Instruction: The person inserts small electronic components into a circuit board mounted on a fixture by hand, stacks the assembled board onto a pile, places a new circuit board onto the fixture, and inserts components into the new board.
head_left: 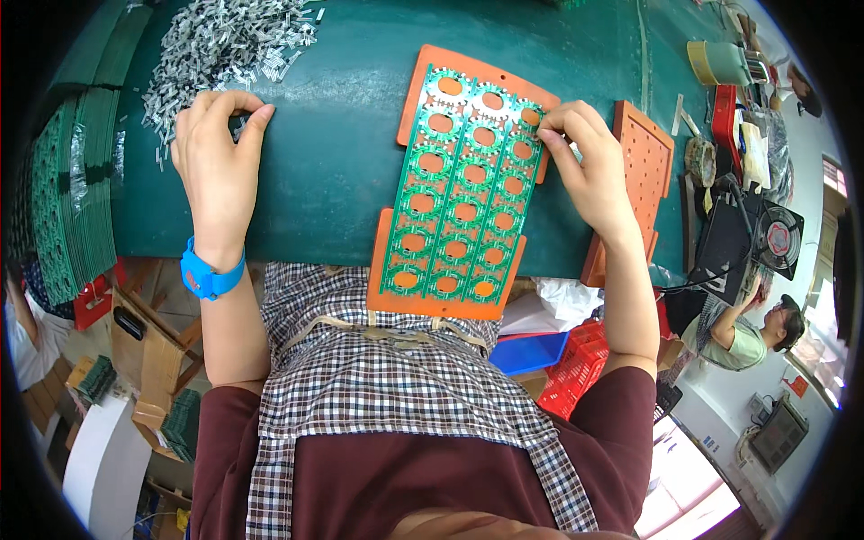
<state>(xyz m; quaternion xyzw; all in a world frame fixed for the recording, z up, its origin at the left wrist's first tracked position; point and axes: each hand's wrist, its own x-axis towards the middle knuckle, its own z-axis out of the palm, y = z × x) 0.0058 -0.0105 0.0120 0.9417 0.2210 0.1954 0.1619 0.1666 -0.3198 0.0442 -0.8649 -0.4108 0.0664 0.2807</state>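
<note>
A green circuit board panel [435,193], with rows of oval cut-outs, lies on an orange tray [409,103] whose near end overhangs the table edge. My right hand [589,166] is at the panel's upper right edge, thumb and index finger pinched; whatever is between them is too small to name. My left hand [216,157], wearing a blue wristband, is beside a heap of small clear-and-grey parts [229,45]. Its thumb and index finger curl together, and what they hold, if anything, is hidden. White parts show along the panel's far rows.
A second orange tray [643,166] with small holes lies right of my right hand. Stacked green panels [72,189] stand at the left of the green table [333,171]. At the right are a black fan [776,238], a tape roll [700,160] and another person [742,333].
</note>
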